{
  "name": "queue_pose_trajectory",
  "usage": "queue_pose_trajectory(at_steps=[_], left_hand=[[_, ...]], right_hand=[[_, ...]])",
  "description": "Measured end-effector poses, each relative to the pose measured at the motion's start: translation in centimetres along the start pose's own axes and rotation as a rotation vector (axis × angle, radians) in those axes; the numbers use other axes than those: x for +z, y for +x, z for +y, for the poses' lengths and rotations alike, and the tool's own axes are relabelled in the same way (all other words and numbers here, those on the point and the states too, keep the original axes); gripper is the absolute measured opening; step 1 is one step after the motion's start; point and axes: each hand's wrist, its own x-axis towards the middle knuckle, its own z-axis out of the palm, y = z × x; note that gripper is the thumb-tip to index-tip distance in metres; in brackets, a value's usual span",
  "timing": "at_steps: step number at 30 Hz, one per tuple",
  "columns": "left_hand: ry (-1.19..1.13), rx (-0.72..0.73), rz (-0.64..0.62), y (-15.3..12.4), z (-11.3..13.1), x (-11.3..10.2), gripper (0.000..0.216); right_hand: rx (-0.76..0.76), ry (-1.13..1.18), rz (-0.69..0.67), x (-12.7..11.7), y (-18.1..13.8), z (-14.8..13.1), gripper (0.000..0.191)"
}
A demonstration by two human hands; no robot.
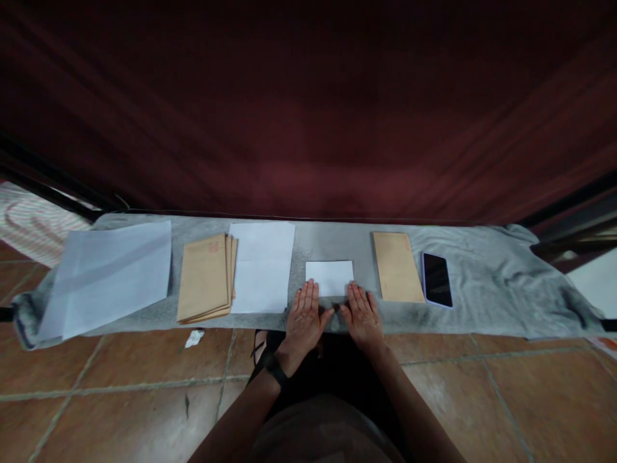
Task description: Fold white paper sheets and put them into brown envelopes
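Observation:
A small white rectangle of paper (330, 275), apparently folded, lies on the grey cloth in front of me. My left hand (304, 316) rests flat with its fingertips on the paper's near left corner. At the near right corner, the fingertips of my right hand (362, 316) touch it too. Both hands have their fingers stretched forward and thumbs pointing inward. Left of my left hand lies a larger white sheet (263, 270) with a crease across it. To the right of my right hand is a single brown envelope (398, 267).
A stack of brown envelopes (203, 276) partly overlaps the creased sheet. Farther left are large white sheets (118, 276). A phone (436, 279) lies right of the single envelope. Grey cloth (496, 283) covers the narrow surface, with a dark red curtain (308, 128) behind.

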Motion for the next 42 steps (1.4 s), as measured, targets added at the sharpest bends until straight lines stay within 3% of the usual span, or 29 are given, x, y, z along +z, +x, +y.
queue_pose_trajectory(at_steps=[3, 6, 10, 14, 21, 33, 42], left_hand=[[-0.01, -0.052, 0.042, 0.3, 0.1, -0.2, 0.066], [-0.033, -0.011, 0.054, 1.7, 0.6, -0.3, 0.059], [-0.088, 0.122, -0.024, 4.7, 1.3, 0.0, 0.055], [-0.104, 0.152, -0.074, 6.5, 1.2, 0.9, 0.055], [-0.101, 0.092, -0.004, 5.9, -0.1, 1.8, 0.056], [-0.062, -0.077, 0.049, 6.0, -1.0, 0.6, 0.057], [-0.002, 0.222, -0.034, 6.5, 1.1, 1.8, 0.053]], right_hand=[[0.012, 0.033, -0.007, -0.3, 0.3, 0.2, 0.057], [-0.004, 0.09, -0.035, -0.7, 1.8, 0.1, 0.055], [-0.093, 0.159, -0.096, -0.9, 5.1, -0.4, 0.052], [-0.111, 0.143, -0.108, -0.1, 7.0, -0.5, 0.052], [-0.09, 0.065, -0.077, 1.0, 6.2, 1.0, 0.058], [-0.018, 0.017, -0.03, 0.4, 5.7, 2.5, 0.057], [-0.115, 0.029, -0.154, 0.9, 8.4, 0.8, 0.053]])
